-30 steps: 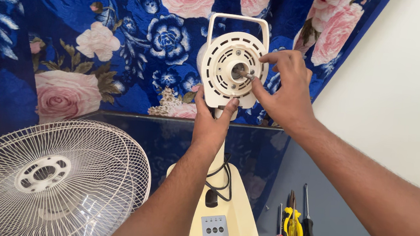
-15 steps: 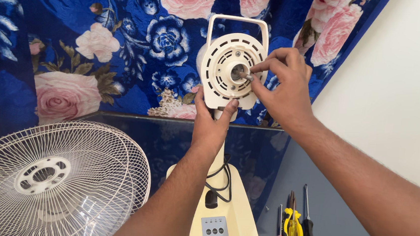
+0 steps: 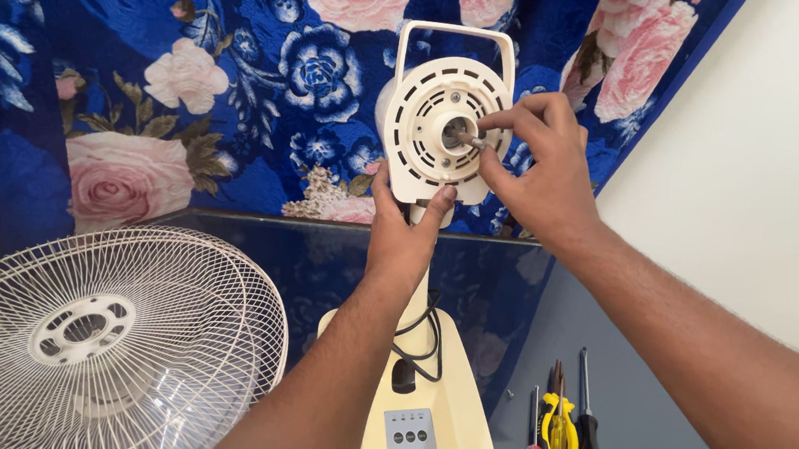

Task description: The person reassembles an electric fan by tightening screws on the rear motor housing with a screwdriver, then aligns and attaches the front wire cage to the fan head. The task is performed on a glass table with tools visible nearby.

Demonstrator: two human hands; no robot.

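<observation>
The left hand clasps the neck just below the cream fan motor housing while the right hand pinches the metal shaft at the housing's centre.

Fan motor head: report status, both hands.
Left hand gripping fan neck. Right hand fingers at motor shaft. Nothing blocking.

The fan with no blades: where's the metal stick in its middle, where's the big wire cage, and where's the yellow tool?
Metal shaft (image 3: 468,140), head view, on its bare tip by the fingers.
Wire fan guard (image 3: 182,331), head view, on its wire ribs.
Yellow-handled pliers (image 3: 559,432), head view, on the yellow handle.
</observation>
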